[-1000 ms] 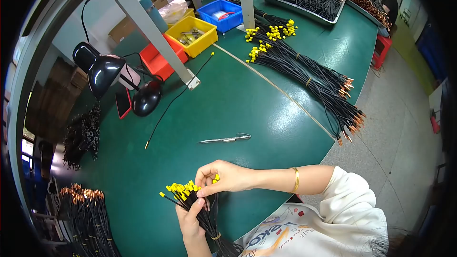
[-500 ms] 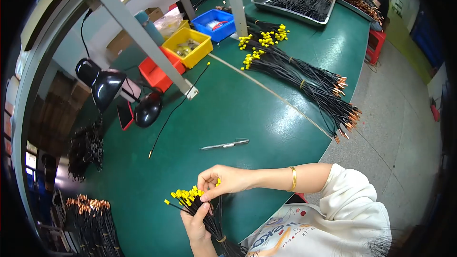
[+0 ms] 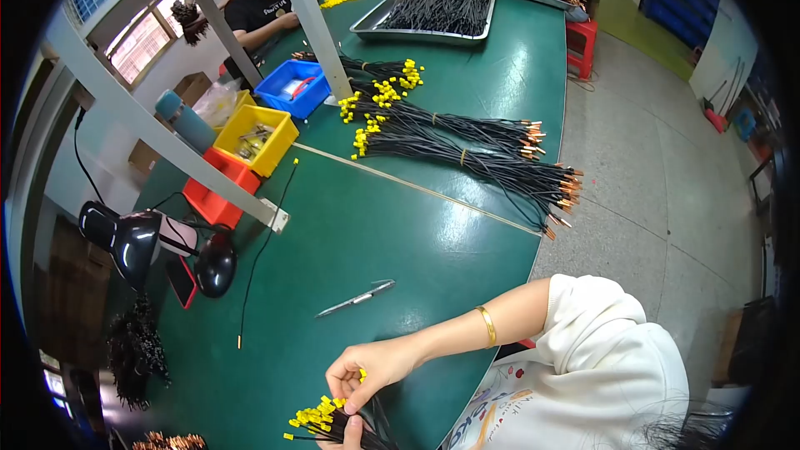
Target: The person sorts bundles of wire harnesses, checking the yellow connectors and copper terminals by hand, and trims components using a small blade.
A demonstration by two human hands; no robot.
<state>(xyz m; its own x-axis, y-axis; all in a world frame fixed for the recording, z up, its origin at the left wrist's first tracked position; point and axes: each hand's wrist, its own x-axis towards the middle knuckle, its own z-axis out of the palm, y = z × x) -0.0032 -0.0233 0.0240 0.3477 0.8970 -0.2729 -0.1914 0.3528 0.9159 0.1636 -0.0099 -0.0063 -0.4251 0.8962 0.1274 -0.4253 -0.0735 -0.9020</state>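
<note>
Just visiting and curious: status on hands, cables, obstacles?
Left hand, partly out of frame, holding yellow-tipped black cables. Right hand at the tips. Pen ahead, touching neither.

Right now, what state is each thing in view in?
Held cable bundle: in left hand's grip, yellow ends fanned
Right hand: curled at those ends, pinch unclear
Pen: lying flat
Single cable: lying loose
Nearest laid-out cable bundle: banded
Metal tray: heaped with black cables
Yellow bin: open, holding small parts
Blue bin: open, partly filled
Phone: screen dark
Desk lamp: shade angled down
</note>
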